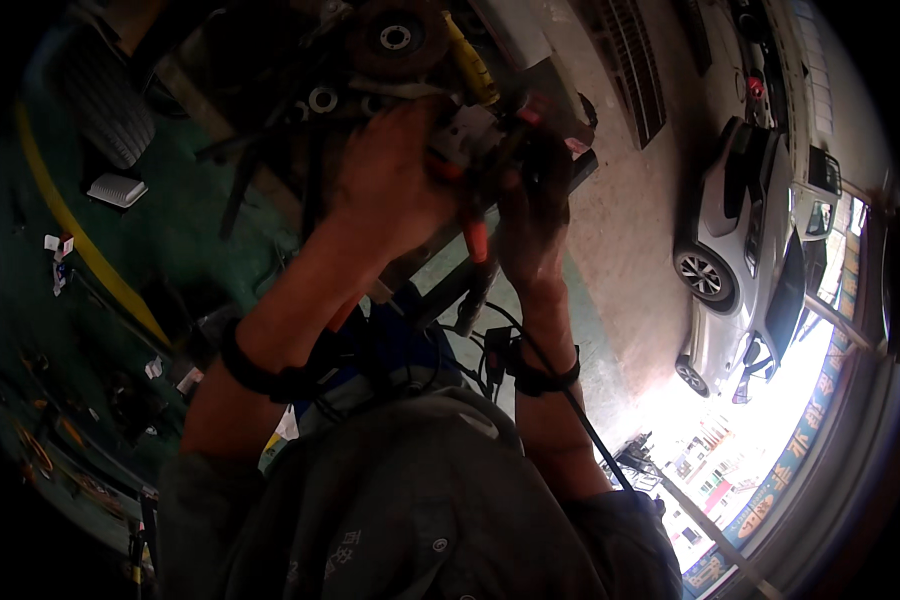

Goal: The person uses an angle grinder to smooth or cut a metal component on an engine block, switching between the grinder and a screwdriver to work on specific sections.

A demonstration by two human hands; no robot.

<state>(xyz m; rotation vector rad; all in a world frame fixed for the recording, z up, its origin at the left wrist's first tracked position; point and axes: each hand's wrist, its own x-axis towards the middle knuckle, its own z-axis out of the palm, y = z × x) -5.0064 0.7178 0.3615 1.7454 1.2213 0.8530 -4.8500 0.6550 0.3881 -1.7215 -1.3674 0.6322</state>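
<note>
Both of my hands are together over a cluttered workbench at the top middle, beside a grey metal part [470, 135]. My left hand [395, 175] is closed, its fingers curled at the left of that part; what lies inside them is dark and blurred. My right hand [535, 225] is closed too, its fingers around something dark at the right of the part. A red-orange tool handle [475, 240] sticks down between the two hands; which hand holds it I cannot tell. Just beyond the metal part lies a yellow cylinder [472, 65].
A round disc with a hub [394, 38] and a metal ring [322, 99] lie on the bench. At the left are a tyre [105, 100], a white pleated filter [117, 190] and a yellow floor line [110, 265]. A silver car [745, 230] stands at the right.
</note>
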